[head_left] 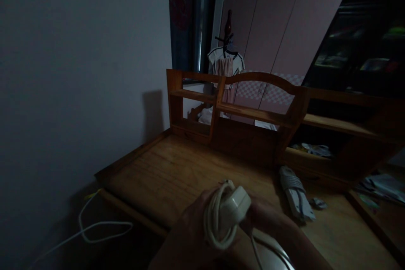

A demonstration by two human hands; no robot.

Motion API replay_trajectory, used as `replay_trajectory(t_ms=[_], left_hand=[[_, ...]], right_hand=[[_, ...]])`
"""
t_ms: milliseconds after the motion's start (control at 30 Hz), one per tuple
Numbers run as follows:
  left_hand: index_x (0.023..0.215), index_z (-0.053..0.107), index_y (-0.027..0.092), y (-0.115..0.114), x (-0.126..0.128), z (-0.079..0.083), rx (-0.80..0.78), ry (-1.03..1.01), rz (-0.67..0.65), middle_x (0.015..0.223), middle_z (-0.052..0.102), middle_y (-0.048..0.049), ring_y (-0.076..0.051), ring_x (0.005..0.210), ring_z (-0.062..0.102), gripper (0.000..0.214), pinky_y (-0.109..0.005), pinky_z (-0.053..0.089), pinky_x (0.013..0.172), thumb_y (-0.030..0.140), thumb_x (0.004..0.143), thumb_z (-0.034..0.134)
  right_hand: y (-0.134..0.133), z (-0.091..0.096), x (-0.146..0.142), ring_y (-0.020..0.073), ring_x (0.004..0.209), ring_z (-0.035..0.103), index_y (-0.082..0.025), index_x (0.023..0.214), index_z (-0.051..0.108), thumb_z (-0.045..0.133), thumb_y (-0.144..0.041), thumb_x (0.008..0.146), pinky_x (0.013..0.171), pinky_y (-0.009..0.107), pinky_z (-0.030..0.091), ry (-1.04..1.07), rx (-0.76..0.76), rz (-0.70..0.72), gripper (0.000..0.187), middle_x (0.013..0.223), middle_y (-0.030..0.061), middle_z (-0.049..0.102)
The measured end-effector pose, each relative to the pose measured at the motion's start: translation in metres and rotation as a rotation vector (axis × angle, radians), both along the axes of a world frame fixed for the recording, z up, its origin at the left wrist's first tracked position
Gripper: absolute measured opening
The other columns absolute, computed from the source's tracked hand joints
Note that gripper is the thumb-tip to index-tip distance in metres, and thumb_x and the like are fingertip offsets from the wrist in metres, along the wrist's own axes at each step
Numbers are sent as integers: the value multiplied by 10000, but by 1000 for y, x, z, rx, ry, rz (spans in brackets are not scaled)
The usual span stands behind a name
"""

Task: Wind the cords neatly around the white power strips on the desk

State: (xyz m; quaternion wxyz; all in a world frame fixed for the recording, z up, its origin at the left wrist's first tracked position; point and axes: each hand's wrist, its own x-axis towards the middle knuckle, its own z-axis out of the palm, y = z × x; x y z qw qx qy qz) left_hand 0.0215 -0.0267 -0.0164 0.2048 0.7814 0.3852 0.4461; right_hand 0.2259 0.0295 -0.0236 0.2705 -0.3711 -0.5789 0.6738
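- I see the left hand curled round a coiled white cable, held over the near edge of the tabletop, about midway along it.
- The cable's plug block sticks out to the right of the loops.
- The right hand lies against the plug side; it is too dark for me to tell whether it grips.
- A white power strip, its lead wound round it, lies on the right of the tabletop, near a small crumpled scrap.
- The shelf unit stands along the far edge; its lower right compartment holds crumpled papers.
- A loose white cord trails below the left edge.
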Motion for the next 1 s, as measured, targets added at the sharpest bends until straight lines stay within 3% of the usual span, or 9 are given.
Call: replay_trajectory(t_ms=[133,300,400,467,533,600,767,867,1000], left_hand=[[1322,413,223,0,5,12,-162,-281,9,1271,551,-92,-257,1182,523,764,-331,429,1016,230,636,751],[1364,322,216,-3,13,19,-316,-681,25,1242,557,-95,-238,1124,551,804,-311,460,943,280,670,724],[1284,418,217,-3,11,14,-401,-779,104,1128,618,-74,-222,1055,582,706,-291,477,893,337,669,743],[1123,542,185,0,7,10,-513,-797,114,945,664,-59,-201,908,623,521,-276,502,806,392,686,737],[953,608,148,5,3,7,-623,-814,20,754,662,-53,-172,702,621,412,-266,511,668,480,723,689],[844,630,121,11,0,4,-689,-843,-125,644,643,-61,-153,562,585,461,-260,488,562,571,742,623],[792,631,109,18,-6,0,-850,-932,-290,578,621,-73,-152,458,563,564,-250,453,457,665,725,563],[883,638,102,18,-6,-2,-860,-922,-256,598,631,-77,-156,446,561,568,-242,436,416,647,745,554],[884,644,92,19,-5,-3,-710,-838,-120,615,648,-80,-161,476,584,500,-248,459,457,576,780,568]], right_hand=[[-18,24,-5,73,482,348,-188,818,563,530,-496,860,448,184,284,-88,87,-153,313,593,-56,402],[-34,48,-15,120,615,499,-195,778,523,416,-434,943,549,217,384,-394,584,-192,309,678,-3,528],[-38,44,-19,107,539,514,-200,818,502,393,-365,967,510,212,354,-532,803,-235,247,632,-19,542],[-38,37,-21,107,523,548,-203,838,497,388,-339,974,498,211,347,-582,914,-271,222,637,-18,566],[-37,32,-23,121,570,605,-201,878,507,377,-317,981,516,215,365,-613,1017,-304,202,701,5,613],[-36,30,-25,133,595,633,-198,909,519,366,-302,986,519,221,373,-649,1099,-336,200,743,22,637],[-40,35,-27,128,585,638,-189,899,553,387,-276,978,524,220,391,-682,1193,-362,203,719,18,637],[-43,37,-25,119,553,621,-191,862,563,412,-280,963,509,219,387,-689,1193,-354,203,686,9,627],[-43,34,-22,117,521,598,-192,838,553,406,-281,955,489,224,380,-746,1146,-336,208,678,13,628]])
